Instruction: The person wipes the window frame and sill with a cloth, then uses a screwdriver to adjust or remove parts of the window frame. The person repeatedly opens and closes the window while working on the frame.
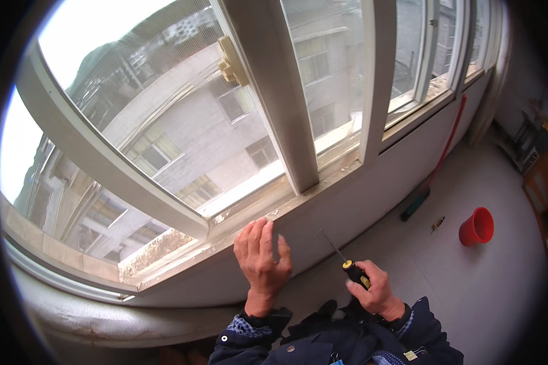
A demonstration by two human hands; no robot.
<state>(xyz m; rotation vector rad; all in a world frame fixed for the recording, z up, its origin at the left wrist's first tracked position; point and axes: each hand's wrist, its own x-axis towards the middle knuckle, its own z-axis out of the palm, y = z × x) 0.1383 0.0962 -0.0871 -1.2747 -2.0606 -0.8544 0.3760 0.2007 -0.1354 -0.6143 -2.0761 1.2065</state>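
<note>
My right hand [376, 289] grips the black-and-yellow handle of a screwdriver [357, 275]. Its thin metal shaft points up and left, in the air before the wall below the window. Level with the window's bottom track, my left hand [262, 253] has its fingertips at the edge of the sill [237, 235]. It holds nothing, and the thumb stands apart from the fingers. Flakes of debris [272, 212] lie on the sill just beyond those fingertips. A sliding screen panel [196, 114] with fine mesh fills the opening ahead, beside a pale window frame post [274, 96].
A cream latch [232, 61] sits on the frame. On the floor to the right are a red bucket [476, 226], a small brass-coloured object [437, 225] and a broom [445, 153] leaning on the wall. Wooden furniture [541, 191] stands at the far right.
</note>
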